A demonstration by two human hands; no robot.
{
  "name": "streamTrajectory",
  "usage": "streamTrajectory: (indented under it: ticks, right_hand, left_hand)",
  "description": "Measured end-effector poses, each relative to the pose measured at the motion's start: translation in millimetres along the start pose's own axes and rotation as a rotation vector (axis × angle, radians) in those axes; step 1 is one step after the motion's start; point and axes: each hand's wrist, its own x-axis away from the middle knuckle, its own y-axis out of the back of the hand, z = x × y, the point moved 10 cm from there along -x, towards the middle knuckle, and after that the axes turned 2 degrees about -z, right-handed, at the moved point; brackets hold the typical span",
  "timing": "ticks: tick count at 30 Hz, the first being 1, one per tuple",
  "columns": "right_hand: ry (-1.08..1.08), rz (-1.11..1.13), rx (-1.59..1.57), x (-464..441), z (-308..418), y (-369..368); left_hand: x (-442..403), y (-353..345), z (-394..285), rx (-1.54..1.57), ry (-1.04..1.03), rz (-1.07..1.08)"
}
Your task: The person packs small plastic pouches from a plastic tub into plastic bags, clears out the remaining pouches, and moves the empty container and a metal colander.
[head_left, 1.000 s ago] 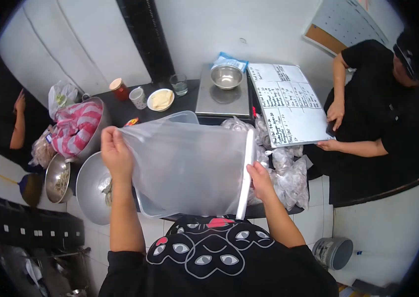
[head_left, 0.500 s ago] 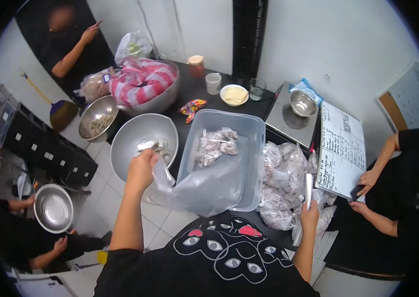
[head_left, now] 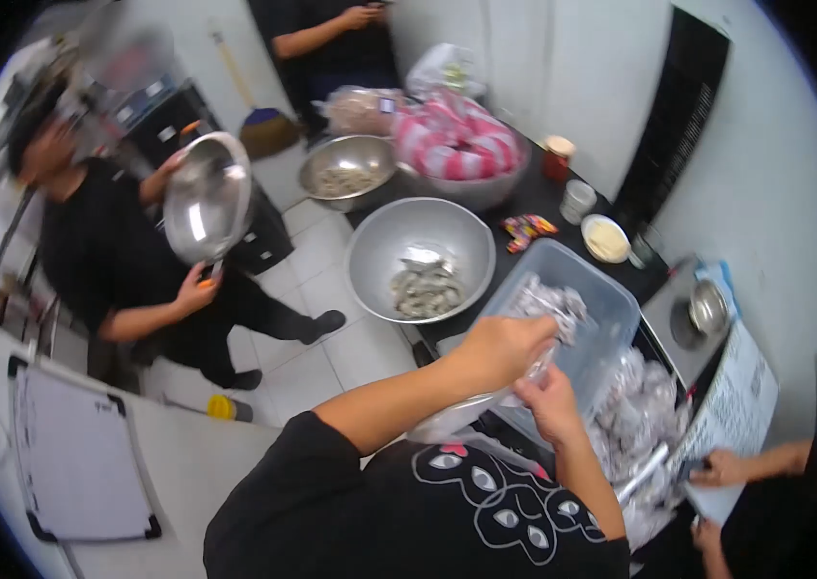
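Plastic bag (head_left: 454, 421) hangs by the tub (head_left: 597, 338), long axis slanting near-left from left hand (head_left: 507, 351) and right hand (head_left: 551, 399). I see both close together, pinching its gathered end; the left is nearer.

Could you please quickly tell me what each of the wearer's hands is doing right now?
Left hand: closed, gripping the clear plastic bag.
Right hand: closed, thumb and fingers pinching the same bag.

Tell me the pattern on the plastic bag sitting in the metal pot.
The plastic bag has pink and white stripes, seen best in the head view.
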Motion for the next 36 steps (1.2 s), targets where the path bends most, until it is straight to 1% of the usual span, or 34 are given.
streamTrajectory:
  ticks: [1, 2, 4, 5, 8, 11, 12, 13, 14, 15, 16, 18, 19, 20, 22, 23, 24, 26, 27, 29, 30, 31, 32, 34, 35, 36]
  right_hand:
    - [-0.108, 0.048, -0.106, -2.0, 3.1, 0.0]
    - [-0.221, 0.085, -0.205, -6.0, 4.4, 2.1]
    - [-0.231, 0.170, -0.171, -18.1, 17.1, 9.6]
    - [-0.239, 0.197, -0.157, -21.1, 19.7, 14.7]
    - [-0.108, 0.172, 0.202, -45.4, 28.8, 29.9]
    - [-0.098, 0.120, 0.361, -59.6, 35.7, 43.0]
    - [-0.091, 0.093, 0.417, -60.9, 40.6, 49.8]
    - [-0.007, 0.069, 0.482, -57.6, 60.2, 49.9]
    - [0.212, -0.020, 0.547, -47.0, 98.0, 45.6]
    - [0.430, -0.105, 0.608, -26.4, 140.5, 27.1]
    - [0.645, -0.188, 0.665, -3.1, 170.0, 9.3]
    - [0.734, 0.268, 0.470, 29.0, 162.4, -42.1]
    - [0.664, 0.530, 0.566, 42.3, 150.9, -79.3]
    - [0.575, 0.782, 0.657, 57.9, 136.7, -102.8]
    - [0.384, 0.547, 0.974, 29.8, 89.0, -62.5]
    - [0.284, 0.421, 1.125, 13.6, 67.0, -36.7]
    - [0.260, 0.286, 1.009, 0.6, 66.1, -15.2]
    - [0.226, 0.033, 0.774, -16.9, 69.9, 25.0]
    - [0.196, -0.005, 0.650, -16.9, 70.6, 34.3]
    - [0.144, -0.072, 0.393, -14.6, 68.4, 46.0]
    - [0.136, -0.087, 0.413, -12.7, 68.3, 50.4]
    - [0.128, -0.098, 0.434, -10.8, 67.8, 54.3]
    - [0.119, -0.106, 0.454, -8.3, 66.9, 57.3]
    - [-0.012, -0.144, 0.145, -2.8, 56.7, 62.8]
    - [-0.075, -0.161, -0.009, -0.3, 50.3, 63.4]
    - [-0.029, -0.179, -0.008, 0.7, 51.3, 64.4]
  left_hand:
    - [-3.7, 14.2, 3.8, -0.005, 0.013, -0.046]
    - [-5.1, 25.8, 15.3, 0.043, 0.081, -0.042]
    - [-5.0, 41.0, 34.6, 0.166, 0.200, -0.008]
    - [-3.1, 37.1, 41.2, 0.185, 0.219, 0.054]
    - [9.5, -0.8, 58.6, 0.282, 0.284, 0.393]
    - [27.8, -32.1, 78.8, 0.943, 0.611, 0.378]
    - [27.1, -32.7, 80.3, 0.952, 0.602, 0.348]
    - [26.1, -30.5, 82.7, 0.961, 0.592, 0.317]
    - [23.9, -28.1, 86.3, 0.968, 0.582, 0.281]
    - [22.9, -27.7, 93.4, 0.850, 0.569, 0.259]
    - [16.9, -23.2, 92.6, 0.701, 0.503, 0.224]
    - [2.8, -19.7, 85.0, 0.414, 0.366, 0.162]
    - [-3.5, -25.9, 82.5, 0.444, 0.276, 0.081]
    - [-8.1, -23.3, 72.9, 0.428, 0.294, 0.075]
    - [-21.8, 0.9, 46.6, 0.396, 0.302, 0.072]
    - [-24.9, 1.3, 46.8, 0.455, 0.331, 0.090]
    - [-26.9, 1.1, 48.9, 0.512, 0.365, 0.105]
    - [-19.7, -13.1, 46.8, 0.768, 0.427, 0.193]
    - [-15.8, -23.6, 43.3, 0.890, 0.466, 0.238]
    - [-16.5, -32.6, 35.5, 0.910, 0.392, 0.225]
    - [-16.8, -36.5, 33.0, 0.917, 0.360, 0.214]
    - [-16.8, -42.0, 30.6, 0.990, 0.358, 0.214]
    - [-14.2, -50.1, 30.8, 1.012, 0.385, 0.223]
    - [-7.1, -65.9, 29.7, 1.054, 0.441, 0.238]
    - [-2.7, -73.8, 24.3, 1.049, 0.448, 0.294]
    - [1.2, -80.2, 22.8, 1.116, 0.491, 0.297]
